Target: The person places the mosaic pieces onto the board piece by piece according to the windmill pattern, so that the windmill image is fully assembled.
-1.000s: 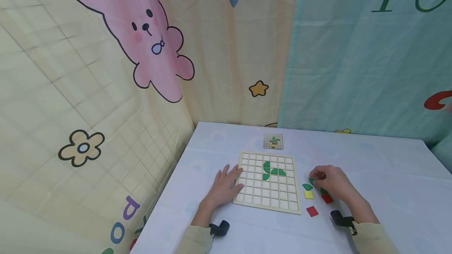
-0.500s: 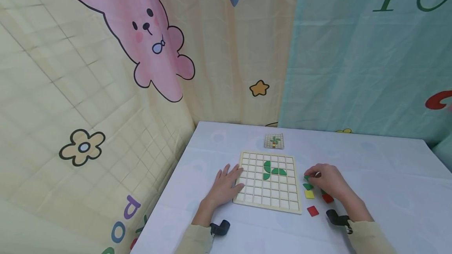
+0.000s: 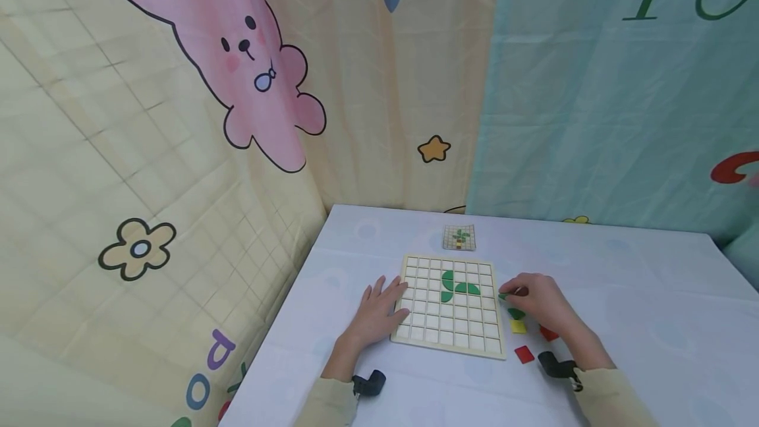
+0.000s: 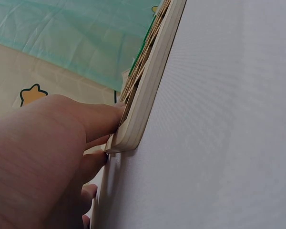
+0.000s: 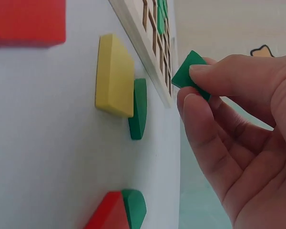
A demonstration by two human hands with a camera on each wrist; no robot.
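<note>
My left hand (image 3: 373, 315) lies with spread fingers on the left edge of a white grid board (image 3: 415, 319). In the left wrist view, thumb and fingers touch the board's wooden rim (image 4: 148, 90). Several green quarter-round tiles (image 3: 448, 280) sit in the board's upper middle cells. Just off the board's right edge, my right hand (image 3: 542, 298) pinches a green tile (image 5: 186, 71) between thumb and fingers, above the table. Below that hand lie another green tile (image 5: 139, 112) and a yellow square tile (image 5: 113, 78), close together.
A small pattern card (image 3: 459, 238) lies behind the board. One red tile (image 3: 524, 354) lies near the board's lower right corner. Another red tile (image 3: 549, 333) is partly under the right wrist, with a green tile (image 5: 134, 208) beside it. Printed curtains stand behind the white table (image 3: 664, 321).
My right hand has moved left from among the loose tiles to the board's right edge, carrying the green tile. The left hand and the tiles on the board stay where they were.
</note>
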